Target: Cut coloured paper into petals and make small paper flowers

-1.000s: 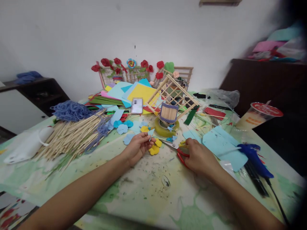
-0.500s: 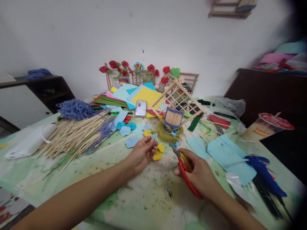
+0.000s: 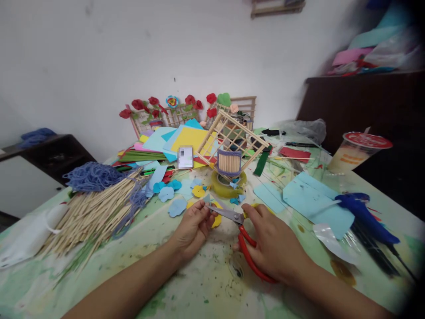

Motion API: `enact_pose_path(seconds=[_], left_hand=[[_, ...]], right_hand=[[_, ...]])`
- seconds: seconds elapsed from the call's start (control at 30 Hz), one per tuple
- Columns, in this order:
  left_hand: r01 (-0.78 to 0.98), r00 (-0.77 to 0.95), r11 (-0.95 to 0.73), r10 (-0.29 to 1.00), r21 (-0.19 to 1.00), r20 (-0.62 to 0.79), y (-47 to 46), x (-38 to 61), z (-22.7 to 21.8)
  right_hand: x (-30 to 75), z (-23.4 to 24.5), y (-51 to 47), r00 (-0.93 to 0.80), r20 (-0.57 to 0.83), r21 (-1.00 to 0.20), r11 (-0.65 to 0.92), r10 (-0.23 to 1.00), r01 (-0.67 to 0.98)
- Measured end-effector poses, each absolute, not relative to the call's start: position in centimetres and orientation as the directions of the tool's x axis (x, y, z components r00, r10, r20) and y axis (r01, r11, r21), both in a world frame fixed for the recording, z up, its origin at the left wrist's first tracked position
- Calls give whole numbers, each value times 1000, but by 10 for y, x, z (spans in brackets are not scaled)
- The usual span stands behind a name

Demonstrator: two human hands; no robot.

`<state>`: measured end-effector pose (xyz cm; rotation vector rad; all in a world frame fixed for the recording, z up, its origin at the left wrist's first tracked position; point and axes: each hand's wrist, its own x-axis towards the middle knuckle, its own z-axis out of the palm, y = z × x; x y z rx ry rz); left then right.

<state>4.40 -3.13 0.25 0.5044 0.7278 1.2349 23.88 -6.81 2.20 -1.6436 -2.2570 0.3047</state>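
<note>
Scissors point(image 3: 229, 215) with red handles gripped in right hand point(image 3: 274, 250), blades by the blue paper scrap point(image 3: 206, 198) that left hand point(image 3: 192, 225) pinches; cup point(image 3: 353, 155) print's too blurry to read.

Bundle of wooden sticks point(image 3: 96, 212), blue yarn point(image 3: 91, 175), coloured paper stack point(image 3: 166, 141), wooden lattice point(image 3: 232, 133), tape roll point(image 3: 219, 189), glue gun point(image 3: 361, 212), drink cup point(image 3: 352, 155).

Soft, even daylight-like light fills the scene, bright on the white wall point(image 3: 99, 66) and on the pale tabletop point(image 3: 199, 274), with only faint shadows under the forearms. No hard glare shows. The wide lens bends straight lines toward the edges, and a dark vignette closes in from 2 to 5 o'clock. The shelf point(image 3: 365, 102) at 2 o'clock is smeared and out of focus.
</note>
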Motion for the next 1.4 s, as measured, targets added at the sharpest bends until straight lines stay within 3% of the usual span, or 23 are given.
enact_pose_path(seconds=[0.67, 1.4], left_hand=[[-634, 184, 270, 963, 725, -198, -37, 52, 0], [-500, 193, 259, 964, 826, -185, -37, 49, -4]], right_hand=[[241, 14, -70, -395, 143, -402, 418, 908, 815], [241, 10, -70, -407, 115, -386, 418, 906, 822]])
